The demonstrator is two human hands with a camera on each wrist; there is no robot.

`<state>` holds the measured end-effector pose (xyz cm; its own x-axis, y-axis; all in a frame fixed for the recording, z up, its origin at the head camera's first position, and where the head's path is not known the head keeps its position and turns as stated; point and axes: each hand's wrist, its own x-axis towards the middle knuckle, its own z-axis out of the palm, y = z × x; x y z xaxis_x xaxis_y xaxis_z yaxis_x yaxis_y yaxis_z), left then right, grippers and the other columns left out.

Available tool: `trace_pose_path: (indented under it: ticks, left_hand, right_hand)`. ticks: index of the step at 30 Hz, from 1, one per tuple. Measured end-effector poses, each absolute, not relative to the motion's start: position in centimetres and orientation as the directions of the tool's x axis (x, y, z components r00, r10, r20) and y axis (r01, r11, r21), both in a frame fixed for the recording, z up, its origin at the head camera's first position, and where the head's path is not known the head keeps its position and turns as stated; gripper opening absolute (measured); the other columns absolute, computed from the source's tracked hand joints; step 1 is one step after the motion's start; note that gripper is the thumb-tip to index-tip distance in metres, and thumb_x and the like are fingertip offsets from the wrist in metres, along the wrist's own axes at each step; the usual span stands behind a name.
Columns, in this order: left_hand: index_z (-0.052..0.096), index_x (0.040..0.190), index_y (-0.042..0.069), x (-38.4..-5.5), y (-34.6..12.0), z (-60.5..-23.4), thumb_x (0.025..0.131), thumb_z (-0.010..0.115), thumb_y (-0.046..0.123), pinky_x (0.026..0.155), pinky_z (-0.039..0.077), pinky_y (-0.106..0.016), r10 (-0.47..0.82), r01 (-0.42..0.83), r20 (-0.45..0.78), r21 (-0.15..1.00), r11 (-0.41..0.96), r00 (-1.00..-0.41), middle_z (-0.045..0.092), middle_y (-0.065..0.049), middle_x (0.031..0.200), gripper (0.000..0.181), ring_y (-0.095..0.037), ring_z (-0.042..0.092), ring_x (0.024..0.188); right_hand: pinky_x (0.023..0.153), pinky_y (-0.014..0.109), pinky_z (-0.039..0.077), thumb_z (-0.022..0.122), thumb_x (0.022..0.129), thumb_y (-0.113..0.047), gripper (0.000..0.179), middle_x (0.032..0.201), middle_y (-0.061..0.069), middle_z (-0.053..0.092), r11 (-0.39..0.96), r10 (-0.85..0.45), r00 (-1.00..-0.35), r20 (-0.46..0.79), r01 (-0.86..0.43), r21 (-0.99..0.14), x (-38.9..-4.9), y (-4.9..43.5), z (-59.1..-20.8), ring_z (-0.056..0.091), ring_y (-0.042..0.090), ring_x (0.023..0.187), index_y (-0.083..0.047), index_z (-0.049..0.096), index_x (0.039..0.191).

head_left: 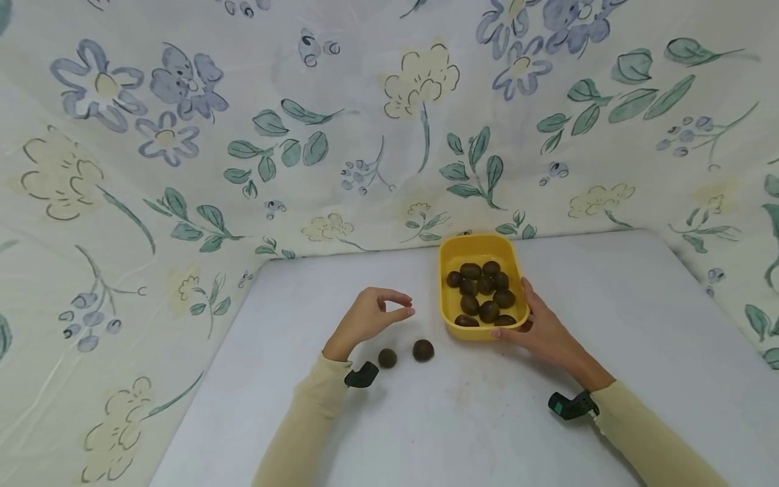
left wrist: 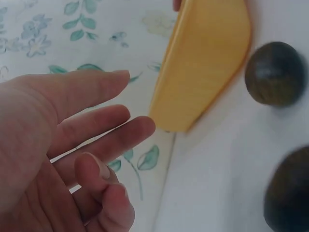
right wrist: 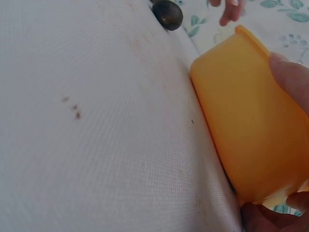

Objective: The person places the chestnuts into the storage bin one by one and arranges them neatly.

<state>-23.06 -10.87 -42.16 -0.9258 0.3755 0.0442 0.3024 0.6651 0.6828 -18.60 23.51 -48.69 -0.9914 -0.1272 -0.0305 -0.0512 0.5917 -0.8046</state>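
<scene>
A yellow plastic container (head_left: 447, 297) stands on the table and holds several dark brown, round to oval, fruit-like balls (head_left: 485, 285). My right hand (head_left: 550, 331) grips its near right corner, with the thumb at the rim; in the right wrist view, fingers (right wrist: 260, 220) reach round its side. To the left of the container, my left hand (head_left: 368, 314) hovers with loosely bent fingers and holds nothing. Two loose balls lie on the table by the left wrist: a greenish-brown one (head_left: 387, 358) and a dark brown one (head_left: 423, 350). Their exact kind is unclear.
The white-covered table (head_left: 475, 433) meets a floral cloth wall (head_left: 365, 101) behind the container. Small reddish-brown specks (right wrist: 75, 108) mark the table in the right wrist view. Each wrist wears a dark strapped device (head_left: 572, 405).
</scene>
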Motion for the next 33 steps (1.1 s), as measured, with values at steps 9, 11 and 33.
trace_pose_path:
  ticks: [9,11,33]
  left_hand:
    - [0.08,0.114,0.013,-20.9,-14.0,-44.2,0.09,0.079,0.031,0.049,0.035,-0.023,0.357,0.257,-0.008,0.679,0.688,-0.934,0.078,-0.003,0.106,0.03,-0.012,0.043,0.059]
    - [0.08,0.114,0.013,-20.6,-14.4,-44.6,0.09,0.079,0.03,0.052,0.038,-0.023,0.361,0.254,-0.019,0.676,0.692,-0.932,0.078,-0.003,0.106,0.029,-0.012,0.048,0.063]
    - [0.076,0.12,0.013,-18.4,-16.7,-46.8,0.083,0.088,0.031,0.072,0.045,-0.021,0.474,0.36,-0.011,0.635,0.683,-0.881,0.074,0.002,0.097,0.043,-0.007,0.057,0.08]
  right_hand:
    - [0.124,0.066,0.021,0.083,0.081,-0.058,0.132,0.175,0.02,0.005,0.576,-0.138,-0.99,-0.014,-0.068,-0.815,-18.7,23.6,-48.8,0.014,0.048,0.159,-0.013,-0.007,0.166]
    - [0.124,0.065,0.021,0.083,0.081,-0.057,0.132,0.175,0.02,0.005,0.577,-0.137,-0.991,-0.012,-0.07,-0.814,-18.7,23.6,-48.8,0.014,0.048,0.159,-0.013,-0.007,0.166]
    - [0.124,0.065,0.021,0.083,0.081,-0.057,0.132,0.175,0.02,0.006,0.588,-0.127,-0.991,-0.029,-0.052,-0.807,-18.8,23.6,-48.7,0.015,0.047,0.159,-0.013,-0.008,0.166]
